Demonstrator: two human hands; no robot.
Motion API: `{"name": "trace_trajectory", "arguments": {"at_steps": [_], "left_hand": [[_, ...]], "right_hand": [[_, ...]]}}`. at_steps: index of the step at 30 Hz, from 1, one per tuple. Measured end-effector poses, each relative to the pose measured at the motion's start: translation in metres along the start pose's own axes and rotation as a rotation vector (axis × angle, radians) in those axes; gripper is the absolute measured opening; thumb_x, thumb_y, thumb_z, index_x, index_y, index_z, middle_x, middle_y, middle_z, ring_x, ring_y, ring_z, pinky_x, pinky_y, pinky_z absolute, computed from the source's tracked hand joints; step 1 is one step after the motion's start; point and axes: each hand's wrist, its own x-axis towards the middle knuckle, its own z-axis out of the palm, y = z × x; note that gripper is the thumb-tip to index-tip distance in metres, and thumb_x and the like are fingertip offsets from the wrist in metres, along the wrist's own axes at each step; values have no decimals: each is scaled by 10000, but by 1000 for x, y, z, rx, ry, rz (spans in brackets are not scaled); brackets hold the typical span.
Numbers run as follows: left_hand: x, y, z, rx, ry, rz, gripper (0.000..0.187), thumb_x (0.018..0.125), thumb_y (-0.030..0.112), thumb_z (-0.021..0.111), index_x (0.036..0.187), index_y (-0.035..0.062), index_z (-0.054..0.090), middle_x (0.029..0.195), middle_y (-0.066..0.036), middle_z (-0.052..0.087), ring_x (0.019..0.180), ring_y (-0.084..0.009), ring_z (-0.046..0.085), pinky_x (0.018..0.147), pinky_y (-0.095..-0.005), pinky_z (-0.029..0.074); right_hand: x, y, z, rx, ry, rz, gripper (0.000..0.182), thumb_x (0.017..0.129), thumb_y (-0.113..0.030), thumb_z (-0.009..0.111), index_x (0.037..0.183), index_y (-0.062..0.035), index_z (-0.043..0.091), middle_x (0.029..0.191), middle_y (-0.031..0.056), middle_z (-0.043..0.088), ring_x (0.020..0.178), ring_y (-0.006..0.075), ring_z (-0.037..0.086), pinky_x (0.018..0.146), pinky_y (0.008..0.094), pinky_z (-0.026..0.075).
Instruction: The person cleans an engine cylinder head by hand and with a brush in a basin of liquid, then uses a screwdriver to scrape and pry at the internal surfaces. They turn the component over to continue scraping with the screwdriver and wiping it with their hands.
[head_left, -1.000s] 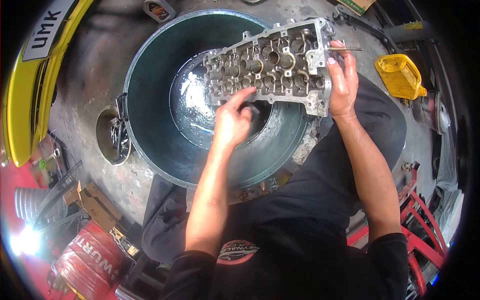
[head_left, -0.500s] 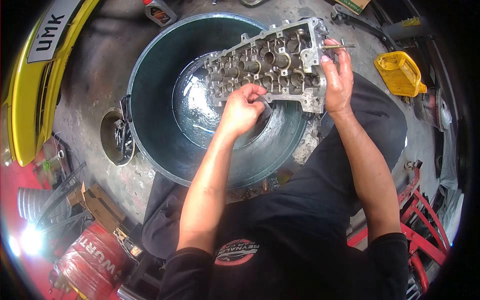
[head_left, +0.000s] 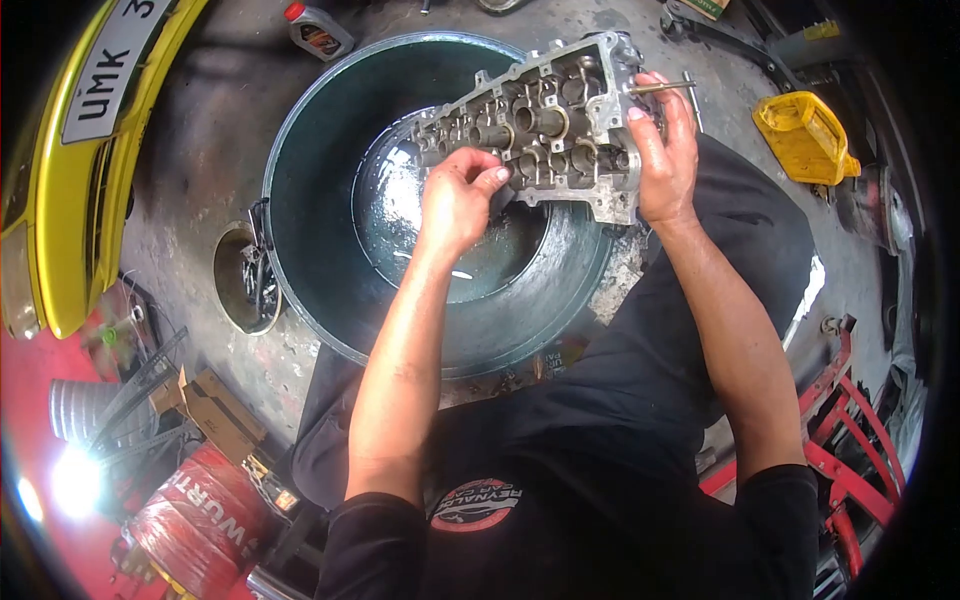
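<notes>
A grey metal cylinder head [head_left: 545,122] is held up at a slant over a large dark green tub [head_left: 310,250], its bores and valve-train side facing me. My right hand [head_left: 668,165] is closed around its right end, thumb on the near face. By those fingers a thin metal rod [head_left: 658,87] with a narrow crosspiece at its end sticks out to the right. My left hand [head_left: 455,205] is closed at the lower edge of the head, fingertips against it, pinching a dark grey flat piece [head_left: 502,198] partly hidden behind the fingers.
Shiny liquid lies in the tub's bottom. Left of it stands a small bucket [head_left: 228,275] with metal parts; an oil bottle [head_left: 318,32] is behind. A yellow jug [head_left: 800,135] and red metal frame [head_left: 845,440] are at right, a yellow bumper [head_left: 60,240] at left.
My left hand has slid left along the lower edge of the cylinder head, with the dark piece. The rod by my right hand has tilted, and its crosspiece now shows.
</notes>
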Motion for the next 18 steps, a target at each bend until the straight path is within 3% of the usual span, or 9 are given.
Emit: {"name": "trace_trajectory", "arguments": {"at_steps": [1, 4, 7, 11, 14, 18], "left_hand": [[-3, 7, -3, -19, -14, -4, 237, 903, 143, 769, 1089, 8, 710, 951, -137, 753, 873, -228, 697, 835, -369, 528], [-7, 14, -9, 128, -25, 75, 262, 903, 125, 759, 1132, 10, 702, 996, -152, 751, 916, -247, 712, 872, -376, 535], [-6, 25, -5, 163, 28, 79, 313, 890, 103, 738, 1197, 48, 711, 1091, -131, 759, 1000, -208, 716, 900, -346, 539], [-7, 21, 7, 370, -49, 186, 408, 843, 74, 733, 1249, 102, 713, 1155, -159, 751, 1067, -285, 727, 943, -369, 544], [-7, 30, 4, 288, -53, 174, 331, 853, 42, 723, 1183, 17, 711, 1113, -205, 742, 1014, -343, 732, 902, -419, 555], [-3, 37, 2, 239, -78, 70, 364, 869, 41, 718, 1231, 15, 693, 1119, -214, 745, 1037, -323, 733, 930, -398, 552]], "right_hand": [[0, 1, 1, -1, 4, -11, 370, 925, -227, 662, 1238, -29, 647, 1377, 134, 589, 1357, 318, 476, 1149, 428, 336], [-1, -1, 1, -23, 13, -11, 371, 918, -239, 669, 1232, -44, 651, 1365, 125, 595, 1342, 313, 477, 1146, 430, 335], [-1, -6, 1, -39, 33, -5, 375, 907, -248, 677, 1228, -56, 654, 1351, 124, 599, 1315, 314, 482, 1136, 430, 339], [0, -3, 1, -64, 35, -45, 365, 896, -245, 688, 1206, -54, 663, 1339, 123, 606, 1289, 320, 499, 1125, 427, 346], [-1, -4, 1, -71, 61, -56, 359, 886, -236, 700, 1195, -56, 666, 1319, 116, 615, 1246, 325, 518, 1099, 425, 372], [-2, -5, 3, -66, 71, -41, 358, 879, -233, 709, 1192, -66, 667, 1302, 115, 618, 1218, 327, 524, 1072, 432, 397]]}}
